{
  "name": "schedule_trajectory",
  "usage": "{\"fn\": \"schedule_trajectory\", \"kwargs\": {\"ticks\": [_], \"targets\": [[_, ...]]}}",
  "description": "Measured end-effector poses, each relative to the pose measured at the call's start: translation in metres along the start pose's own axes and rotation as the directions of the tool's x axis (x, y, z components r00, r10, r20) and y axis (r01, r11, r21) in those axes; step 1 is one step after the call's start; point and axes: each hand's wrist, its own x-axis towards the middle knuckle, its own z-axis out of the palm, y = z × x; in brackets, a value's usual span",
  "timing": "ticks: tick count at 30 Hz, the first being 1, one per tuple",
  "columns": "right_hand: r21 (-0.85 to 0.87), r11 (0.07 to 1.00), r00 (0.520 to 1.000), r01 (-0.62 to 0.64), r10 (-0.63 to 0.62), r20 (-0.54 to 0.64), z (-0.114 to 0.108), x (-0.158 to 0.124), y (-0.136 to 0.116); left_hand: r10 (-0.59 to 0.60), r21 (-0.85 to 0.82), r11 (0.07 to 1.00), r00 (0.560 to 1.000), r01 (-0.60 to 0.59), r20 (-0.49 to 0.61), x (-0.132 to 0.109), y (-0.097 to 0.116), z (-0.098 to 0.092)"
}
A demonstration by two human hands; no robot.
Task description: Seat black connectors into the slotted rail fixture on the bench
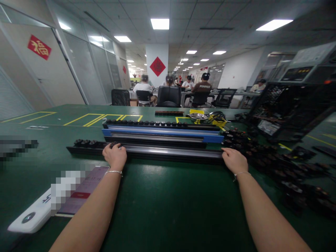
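A long black rail with a shiny grey channel [168,150] lies across the green table. Several small black parts [85,142] sit in its left end. My left hand [114,155] is closed at the rail, its fingers on a small dark part beside the row. At the rail's right end, my right hand [235,160] is closed with its fingertips on the end; whether it grips the rail itself is partly hidden. Just behind lie a blue rail [162,132] and a black strip with a row of black parts [147,123].
Many loose black parts [283,171] are heaped at the right. A white device [33,213] and a phone-like screen [81,194] lie front left. Farther back are a metal bowl [198,116], a dark strip [169,113] and a black rack [280,105]. People sit beyond the table.
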Motion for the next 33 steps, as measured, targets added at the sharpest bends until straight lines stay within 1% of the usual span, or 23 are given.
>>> {"fn": "schedule_trajectory", "kwargs": {"ticks": [9, 15, 20, 26, 30, 33], "targets": [[0.010, 1.000, 1.000, 0.003, -0.003, -0.031, -0.0014, -0.0013, -0.0022, -0.005, -0.004, 1.000, 1.000, 0.005, 0.023, -0.0004, 0.0006, -0.0017], [-0.004, 1.000, 1.000, -0.003, 0.003, -0.010, -0.0025, -0.0018, -0.0031, 0.001, -0.009, 1.000, 1.000, -0.001, 0.004, -0.0033, 0.0028, -0.0024], [0.001, 1.000, 1.000, -0.015, 0.015, 0.000, -0.0031, -0.0015, -0.0035, 0.001, -0.005, 1.000, 1.000, -0.001, 0.015, -0.0045, 0.0046, -0.0035], [-0.014, 1.000, 1.000, 0.008, -0.008, -0.010, -0.0015, -0.0016, -0.0032, 0.001, -0.006, 1.000, 1.000, -0.001, 0.016, -0.0062, 0.0062, -0.0029], [-0.008, 1.000, 1.000, 0.002, -0.002, -0.013, -0.0008, -0.0014, -0.0027, 0.026, -0.004, 1.000, 1.000, -0.026, 0.010, -0.0072, 0.0067, -0.0023], [-0.011, 1.000, 1.000, 0.003, -0.003, -0.015, -0.0017, -0.0014, -0.0037, 0.023, -0.010, 1.000, 1.000, -0.023, 0.011, -0.0075, 0.0068, -0.0029]]}}
